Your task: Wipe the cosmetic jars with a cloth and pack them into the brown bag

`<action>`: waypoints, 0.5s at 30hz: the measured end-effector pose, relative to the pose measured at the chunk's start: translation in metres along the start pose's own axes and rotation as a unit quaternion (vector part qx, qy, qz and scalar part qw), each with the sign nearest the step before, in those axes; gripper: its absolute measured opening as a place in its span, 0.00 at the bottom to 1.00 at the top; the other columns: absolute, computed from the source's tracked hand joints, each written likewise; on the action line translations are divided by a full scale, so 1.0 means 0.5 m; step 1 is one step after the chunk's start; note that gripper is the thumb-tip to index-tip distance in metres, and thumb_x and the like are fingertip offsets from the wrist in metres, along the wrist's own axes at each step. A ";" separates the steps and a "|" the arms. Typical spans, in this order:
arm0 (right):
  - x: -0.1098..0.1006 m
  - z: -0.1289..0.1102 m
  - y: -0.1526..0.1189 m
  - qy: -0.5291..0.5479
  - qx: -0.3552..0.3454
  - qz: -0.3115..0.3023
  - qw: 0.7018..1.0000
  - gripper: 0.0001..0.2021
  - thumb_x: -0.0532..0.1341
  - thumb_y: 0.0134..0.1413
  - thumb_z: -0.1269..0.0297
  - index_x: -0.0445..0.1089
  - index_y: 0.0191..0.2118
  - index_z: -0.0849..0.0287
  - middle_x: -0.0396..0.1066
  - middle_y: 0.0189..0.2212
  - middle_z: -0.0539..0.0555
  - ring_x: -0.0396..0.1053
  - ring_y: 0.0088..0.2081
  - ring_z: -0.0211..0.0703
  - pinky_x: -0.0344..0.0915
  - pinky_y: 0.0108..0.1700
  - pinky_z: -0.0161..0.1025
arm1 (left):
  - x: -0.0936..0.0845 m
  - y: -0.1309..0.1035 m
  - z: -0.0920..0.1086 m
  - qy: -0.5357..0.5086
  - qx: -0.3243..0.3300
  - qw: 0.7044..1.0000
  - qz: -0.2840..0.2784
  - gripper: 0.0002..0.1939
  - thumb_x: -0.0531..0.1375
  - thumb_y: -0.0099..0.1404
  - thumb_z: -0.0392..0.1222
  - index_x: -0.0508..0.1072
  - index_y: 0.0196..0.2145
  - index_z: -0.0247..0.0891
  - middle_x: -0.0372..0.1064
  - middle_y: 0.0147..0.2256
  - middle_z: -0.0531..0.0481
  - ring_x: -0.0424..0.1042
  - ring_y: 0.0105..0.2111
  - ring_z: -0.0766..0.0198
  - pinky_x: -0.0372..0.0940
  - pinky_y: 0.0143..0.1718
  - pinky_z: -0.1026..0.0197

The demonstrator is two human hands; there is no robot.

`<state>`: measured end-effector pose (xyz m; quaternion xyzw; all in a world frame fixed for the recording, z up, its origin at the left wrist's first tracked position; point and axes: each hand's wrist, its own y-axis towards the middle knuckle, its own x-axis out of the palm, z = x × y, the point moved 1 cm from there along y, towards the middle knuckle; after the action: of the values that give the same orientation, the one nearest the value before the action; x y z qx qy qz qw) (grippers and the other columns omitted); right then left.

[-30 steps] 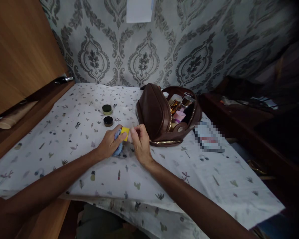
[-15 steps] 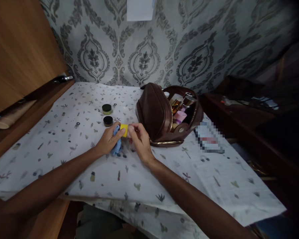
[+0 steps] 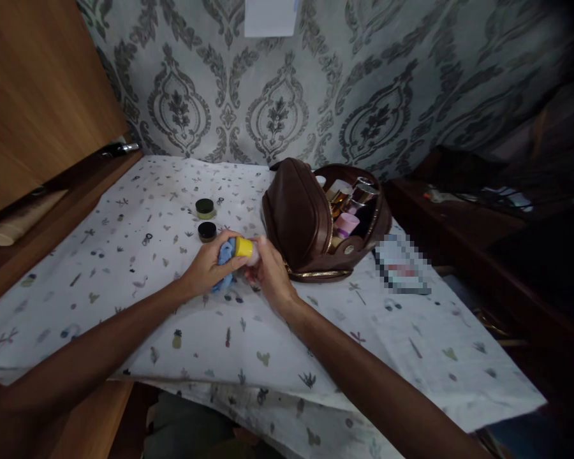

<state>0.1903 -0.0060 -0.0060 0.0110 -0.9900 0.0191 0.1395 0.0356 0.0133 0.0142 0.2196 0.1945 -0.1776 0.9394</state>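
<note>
My left hand (image 3: 209, 262) is closed around a crumpled blue cloth (image 3: 226, 254) and the side of a small yellow container (image 3: 243, 247). The container lies tilted between my two hands, its pale end toward the right. My right hand (image 3: 273, 274) is closed on that pale end, with fingers curled around it. Most of the cloth is hidden by my left fingers. Just beyond my left hand stand two small jars with dark lids, a near black one (image 3: 207, 231) and a green one (image 3: 205, 208).
An open brown cosmetic bag (image 3: 299, 217) with several bottles and a pink-capped item (image 3: 347, 224) stands right of my hands. A blurred-out flat packet (image 3: 402, 264) lies beyond it. The printed cloth (image 3: 196, 344) covers the table. A wooden cabinet (image 3: 43, 95) borders the left.
The yellow container has shifted slightly right and turned, showing more of its side. My right hand has rotated around its pale end. The bag and jars are where they were.
</note>
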 end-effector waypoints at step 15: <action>0.006 -0.011 0.000 0.080 0.088 0.015 0.993 0.27 0.64 0.47 0.35 0.64 0.34 0.57 0.67 0.20 0.47 0.58 0.17 0.32 0.45 0.16 0.29 | -0.007 0.005 -0.023 -0.096 -0.055 0.986 0.121 0.26 0.54 0.69 0.64 0.64 0.50 0.39 0.67 0.31 0.52 0.69 0.29 0.62 0.67 0.33 0.60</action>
<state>0.1889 -0.0059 0.0000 0.0071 -0.9701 0.1088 0.2166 0.0302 0.0218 0.0068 0.1713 0.0848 -0.0717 0.9789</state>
